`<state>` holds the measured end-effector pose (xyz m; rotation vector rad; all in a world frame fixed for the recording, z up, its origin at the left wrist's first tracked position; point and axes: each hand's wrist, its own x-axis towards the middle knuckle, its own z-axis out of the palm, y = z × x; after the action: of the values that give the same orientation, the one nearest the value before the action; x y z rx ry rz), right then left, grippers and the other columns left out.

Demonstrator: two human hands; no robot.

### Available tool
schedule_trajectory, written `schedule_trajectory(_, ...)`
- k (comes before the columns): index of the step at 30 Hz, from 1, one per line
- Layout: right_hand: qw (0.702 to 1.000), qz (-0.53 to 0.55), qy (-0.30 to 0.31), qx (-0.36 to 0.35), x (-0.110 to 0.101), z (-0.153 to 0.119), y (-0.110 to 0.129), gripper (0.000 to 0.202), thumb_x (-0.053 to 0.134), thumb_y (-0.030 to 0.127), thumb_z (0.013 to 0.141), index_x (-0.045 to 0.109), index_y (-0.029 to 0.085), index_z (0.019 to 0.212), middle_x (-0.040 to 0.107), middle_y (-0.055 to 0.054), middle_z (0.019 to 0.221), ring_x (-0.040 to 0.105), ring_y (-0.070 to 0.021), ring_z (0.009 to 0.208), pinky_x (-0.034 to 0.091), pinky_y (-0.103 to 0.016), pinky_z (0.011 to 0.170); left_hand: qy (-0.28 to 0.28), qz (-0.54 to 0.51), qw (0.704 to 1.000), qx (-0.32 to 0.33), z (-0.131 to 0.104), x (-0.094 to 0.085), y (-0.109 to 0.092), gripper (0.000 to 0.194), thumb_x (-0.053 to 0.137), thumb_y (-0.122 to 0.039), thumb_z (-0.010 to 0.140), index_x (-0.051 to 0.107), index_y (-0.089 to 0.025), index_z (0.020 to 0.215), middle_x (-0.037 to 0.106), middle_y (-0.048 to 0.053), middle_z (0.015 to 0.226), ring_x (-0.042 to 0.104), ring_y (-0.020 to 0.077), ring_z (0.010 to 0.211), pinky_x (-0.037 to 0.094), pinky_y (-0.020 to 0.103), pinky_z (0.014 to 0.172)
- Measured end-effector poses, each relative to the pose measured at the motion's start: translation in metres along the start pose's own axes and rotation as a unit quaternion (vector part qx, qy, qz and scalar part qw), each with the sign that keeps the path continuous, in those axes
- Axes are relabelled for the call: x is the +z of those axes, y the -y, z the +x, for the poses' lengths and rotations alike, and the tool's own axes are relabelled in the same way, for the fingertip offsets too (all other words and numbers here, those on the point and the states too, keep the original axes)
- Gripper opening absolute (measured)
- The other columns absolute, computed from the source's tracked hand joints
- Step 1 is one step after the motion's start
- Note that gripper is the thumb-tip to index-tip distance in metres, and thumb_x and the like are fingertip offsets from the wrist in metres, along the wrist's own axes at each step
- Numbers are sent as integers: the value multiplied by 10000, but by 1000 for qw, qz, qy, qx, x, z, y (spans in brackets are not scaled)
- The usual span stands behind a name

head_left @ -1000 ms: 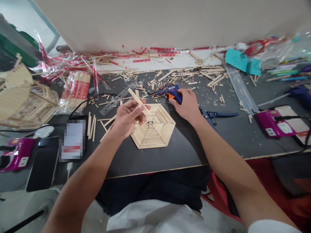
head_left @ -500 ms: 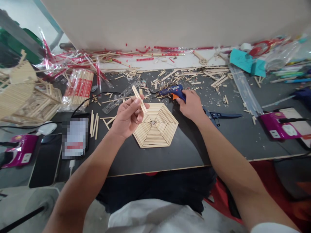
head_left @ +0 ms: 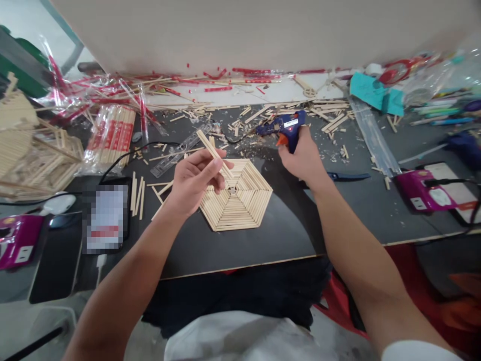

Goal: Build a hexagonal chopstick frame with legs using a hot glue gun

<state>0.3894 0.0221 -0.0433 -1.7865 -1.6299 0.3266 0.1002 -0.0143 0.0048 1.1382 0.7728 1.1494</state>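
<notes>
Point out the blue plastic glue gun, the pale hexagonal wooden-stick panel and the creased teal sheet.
Glue gun (head_left: 285, 126), head view: main body.
Hexagonal panel (head_left: 237, 206), head view: near-side section.
Teal sheet (head_left: 371, 93), head view: larger left part.

Left hand (head_left: 199, 181): bare, fingers smooth, thumb showing a pale nail. Left forearm (head_left: 145, 271): bare as far as the view reaches, narrowing to a plain wrist. Right hand (head_left: 305, 156): bare too; right forearm (head_left: 353, 250) uncovered up to a short white sleeve (head_left: 417, 351), its hem plain and gently curved. Torso: shirt (head_left: 240, 335), off-white, greyish in shade, loose, softly creased, front plain where seen. Below the shirt: lower garment (head_left: 233, 296), dark navy to near-black, folds faint; cut and length cannot be told.
</notes>
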Motion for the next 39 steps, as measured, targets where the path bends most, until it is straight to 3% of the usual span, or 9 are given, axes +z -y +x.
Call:
schedule_trajectory(5,1000,-28,-5,0,-7,-2,10,461,778,454,791,524,241,1112,624,-52,799,658,-304,776,539,-499,768,-15,75,997,27,-1,-3,9,328,848,-454,856,751,-179,1007,813,79,905,628,84,483,523,202,421)
schedule_trajectory(10,992,-98,-50,-68,-10,2,7,239,705,345,808,526,257,940,627,-79,834,616,-294,812,506,-452,760,-14,174,984,27,-2,-6,18,294,790,-419,904,736,-166,1045,800,80,889,642,84,517,558,201,483)
schedule_trajectory(15,989,-115,-21,-92,-12,5,2,182,674,251,785,512,255,869,639,-89,858,588,-277,794,478,-421,732,-42,230,972,8,-1,-7,25,254,781,-375,875,700,-151,966,739,48,778,651,96,531,539,189,469)
schedule_trajectory(21,988,-123,24,-96,-15,5,5,177,637,182,786,492,255,858,625,-84,862,597,-276,807,449,-400,715,-44,293,955,14,-2,-5,26,233,767,-365,858,669,-161,914,699,24,726,650,106,535,546,197,485)
schedule_trajectory(39,985,-137,30,-103,-15,4,3,158,619,169,806,504,253,874,642,-89,859,626,-294,838,475,-407,747,-31,366,929,38,-3,-6,25,239,722,-400,874,666,-173,925,730,48,760,709,156,643,568,242,540)
